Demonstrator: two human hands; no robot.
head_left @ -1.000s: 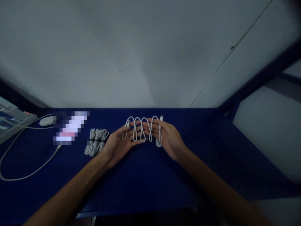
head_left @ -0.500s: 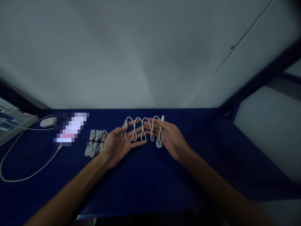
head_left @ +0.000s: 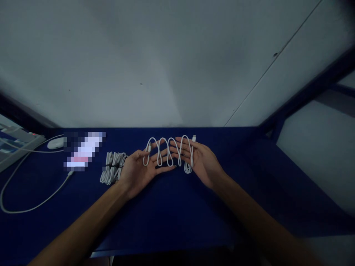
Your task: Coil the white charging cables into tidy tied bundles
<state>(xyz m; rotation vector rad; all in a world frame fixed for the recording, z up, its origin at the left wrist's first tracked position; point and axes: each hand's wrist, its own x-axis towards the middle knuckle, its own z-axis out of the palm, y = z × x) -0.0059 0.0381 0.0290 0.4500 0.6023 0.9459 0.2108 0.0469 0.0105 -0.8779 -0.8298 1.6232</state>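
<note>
A white charging cable [head_left: 170, 165] lies in wavy loops across both of my hands. My left hand [head_left: 140, 171] is palm up with its fingers stretched to the right, and its thumb lies against the connector at the cable's left end. My right hand [head_left: 203, 162] supports the other side, fingers pointing left. The connector [head_left: 194, 138] at that end points up beside the index finger. Below the right fingers shows a looped white cable bundle [head_left: 188, 168], partly hidden by them. More tied white cable bundles [head_left: 112, 168] lie left of my left hand, which covers part of them.
On the blue table [head_left: 166, 221] at the left is a phone [head_left: 84, 151] with a blurred screen, plugged into a white cable [head_left: 36, 211]. A white mouse-like object [head_left: 55, 143] and a power strip [head_left: 24, 146] are farther left. A grey panel [head_left: 155, 66] rises behind.
The right connector end has shifted slightly up and right, and the right thumb no longer lies across it. The loops are spread marginally wider. My left hand has barely moved.
</note>
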